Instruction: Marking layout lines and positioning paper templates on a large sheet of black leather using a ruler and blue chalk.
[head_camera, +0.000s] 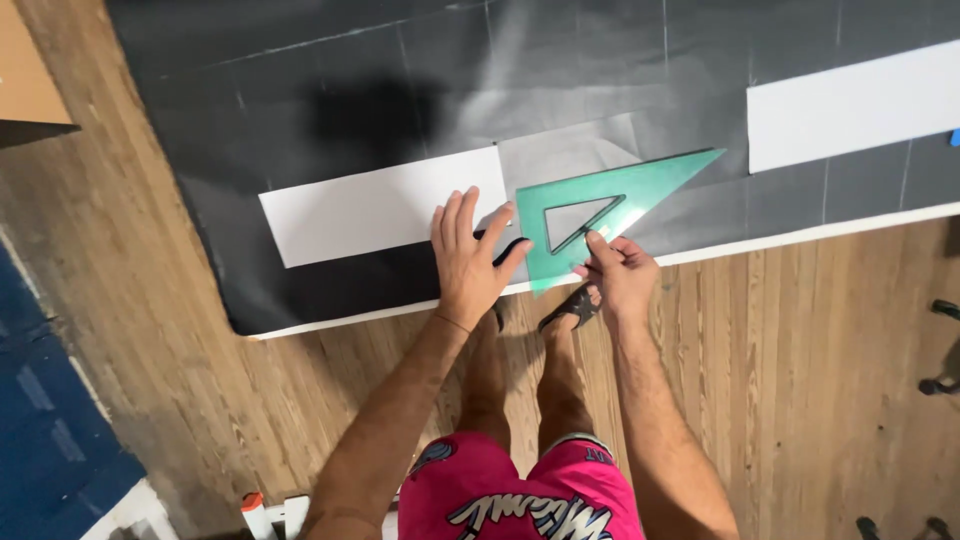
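Squaring-up step, judging by the pose: green set square (600, 205) at frame centre, pinched at its lower edge by right hand (620, 275). Left hand (468, 262) just left of it, fingers spread, pressed flat on white paper strip (380, 208) over dark sheet (300, 100). Next move likely needed steady alignment

Set square (600, 215): translucent green plastic triangle with a triangular cut-out in its middle. Lies flat on the dark sheet (350, 90), long point aimed up and to the right, short edge near the sheet's white lower border. White paper strip (380, 208): rectangular, flat on the dark sheet, just left of the set square; its right end possibly touches the square's edge, contact unclear. Dark sheet spread flat over the wooden floor (800, 350).
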